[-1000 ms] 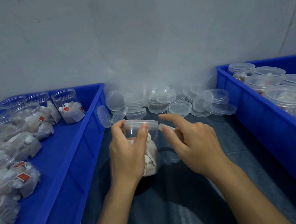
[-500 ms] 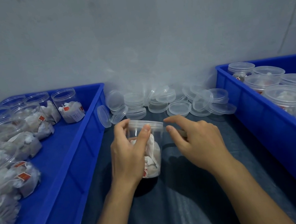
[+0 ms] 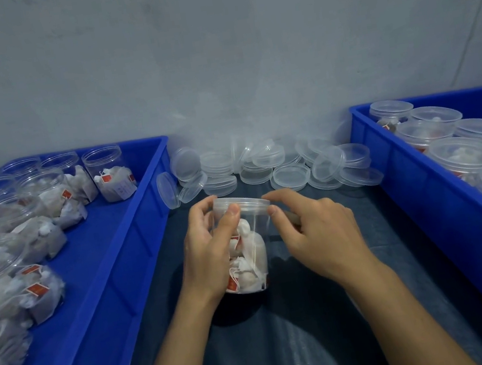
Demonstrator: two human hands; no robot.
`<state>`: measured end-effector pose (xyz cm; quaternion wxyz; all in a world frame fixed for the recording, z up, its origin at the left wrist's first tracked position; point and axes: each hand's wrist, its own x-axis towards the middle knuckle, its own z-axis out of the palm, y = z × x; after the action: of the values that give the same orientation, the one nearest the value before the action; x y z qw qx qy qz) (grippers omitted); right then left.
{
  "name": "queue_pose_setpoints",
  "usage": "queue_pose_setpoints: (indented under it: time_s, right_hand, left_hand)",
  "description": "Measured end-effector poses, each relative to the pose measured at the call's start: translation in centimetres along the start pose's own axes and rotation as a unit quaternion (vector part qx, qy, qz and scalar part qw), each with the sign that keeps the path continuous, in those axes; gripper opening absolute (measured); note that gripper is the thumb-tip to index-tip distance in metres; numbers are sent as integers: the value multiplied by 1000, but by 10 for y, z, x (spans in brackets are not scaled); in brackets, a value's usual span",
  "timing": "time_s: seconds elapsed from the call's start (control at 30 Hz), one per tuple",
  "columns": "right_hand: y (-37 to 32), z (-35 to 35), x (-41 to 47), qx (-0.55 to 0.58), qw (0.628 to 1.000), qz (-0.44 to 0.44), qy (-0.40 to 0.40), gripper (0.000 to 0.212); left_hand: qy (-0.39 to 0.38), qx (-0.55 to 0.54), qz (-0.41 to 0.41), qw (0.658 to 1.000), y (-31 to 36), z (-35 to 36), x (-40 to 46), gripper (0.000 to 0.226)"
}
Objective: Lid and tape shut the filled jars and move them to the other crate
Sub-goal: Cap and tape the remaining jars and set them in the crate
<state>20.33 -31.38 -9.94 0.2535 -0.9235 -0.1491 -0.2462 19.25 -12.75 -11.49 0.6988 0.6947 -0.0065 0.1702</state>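
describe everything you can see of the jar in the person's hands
The jar is a clear plastic cylinder standing upright on the dark cloth between the two blue crates. A translucent lid sits on top. Inside are white tea bags with strings and red tags. The left hand grips its side, thumb up near the lid; the right hand pinches at the lid's rim, apparently working tape there, though the tape itself is hard to make out.

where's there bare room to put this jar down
Bare patches: left crate floor along its inner wall, and dark cloth in front of the held jar. Crowded: loose lids behind, right crate packed with lidded jars.
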Motion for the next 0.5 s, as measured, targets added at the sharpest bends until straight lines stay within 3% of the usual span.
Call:
queue_pose_setpoints:
  time_s: [0.17,0.37,0.5]
  right_hand:
    - [-7,1,-1,9,1000,3,-3,30]
    - [-15,1,-3,-15,1000,-3,15,28]
    - [-20,1,-4,-20,999,-7,30,36]
  left_hand:
    - [67,222,94,968,6,5,-9,64]
    - [161,319,181,916,12,8,-13,38]
    - [161,340,173,910,12,16,-18,45]
